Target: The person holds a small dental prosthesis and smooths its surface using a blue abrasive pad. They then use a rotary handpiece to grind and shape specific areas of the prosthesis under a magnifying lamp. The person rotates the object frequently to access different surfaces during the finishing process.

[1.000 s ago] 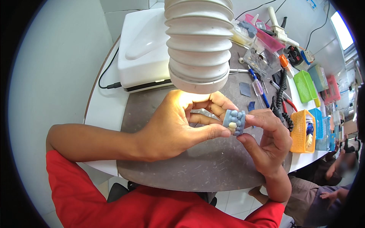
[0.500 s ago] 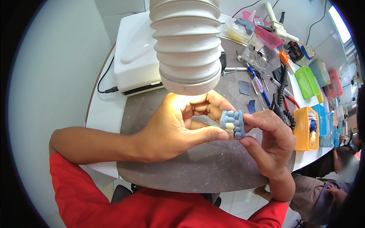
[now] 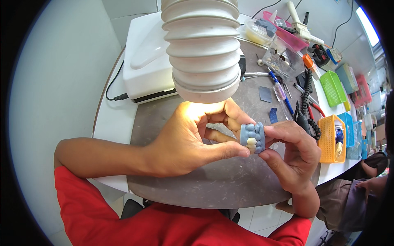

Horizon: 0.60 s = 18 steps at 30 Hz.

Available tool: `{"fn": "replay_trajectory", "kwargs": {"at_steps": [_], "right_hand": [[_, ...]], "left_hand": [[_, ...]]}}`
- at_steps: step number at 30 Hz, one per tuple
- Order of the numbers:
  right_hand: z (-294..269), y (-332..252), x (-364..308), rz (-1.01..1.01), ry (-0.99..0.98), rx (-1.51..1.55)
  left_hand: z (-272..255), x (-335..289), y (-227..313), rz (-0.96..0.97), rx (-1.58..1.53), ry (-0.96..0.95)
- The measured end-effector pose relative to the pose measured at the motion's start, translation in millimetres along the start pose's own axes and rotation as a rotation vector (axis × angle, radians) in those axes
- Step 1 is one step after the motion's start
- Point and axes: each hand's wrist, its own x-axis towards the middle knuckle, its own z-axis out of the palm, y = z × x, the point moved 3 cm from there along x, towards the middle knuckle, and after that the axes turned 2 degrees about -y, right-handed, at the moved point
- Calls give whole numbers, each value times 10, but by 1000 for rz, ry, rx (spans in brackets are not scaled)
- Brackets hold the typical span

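Note:
Between my two hands is a blue-grey dental model [image 3: 257, 132], held above the bench with rows of teeth facing up at me. Pale cream tooth crowns [image 3: 251, 142] sit on its near left part. My left hand [image 3: 184, 137] grips the model's left side, thumb at the near edge and fingers curled at the far edge. On the other side, the thumb and index finger of my right hand [image 3: 293, 151] pinch the model's right edge. My right hand's other fingers are partly hidden. A white ribbed suction hose [image 3: 203, 53] hangs just beyond my left hand.
A white box-shaped machine [image 3: 147, 61] stands far left on the grey bench mat [image 3: 176, 192]. Blue pens, brushes, a coiled black cord [image 3: 305, 94] and a clear plastic box [image 3: 283, 59] lie far right. Orange [image 3: 328, 139] and green baskets [image 3: 333, 88] line the right side; another person is beyond.
The dental model has turned slightly and shifted a little right and nearer, its teeth showing at a different angle. Both hands keep hold of it.

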Motion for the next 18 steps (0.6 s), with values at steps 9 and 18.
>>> {"fn": "replay_trajectory", "kwargs": {"at_steps": [9,18], "right_hand": [[-3,15,0,-19,-2,2],[-29,16,2,31,56,-9]], "left_hand": [[-1,-29,10,-5,44,24],[7,-14,25,-9,23,-4]]}}
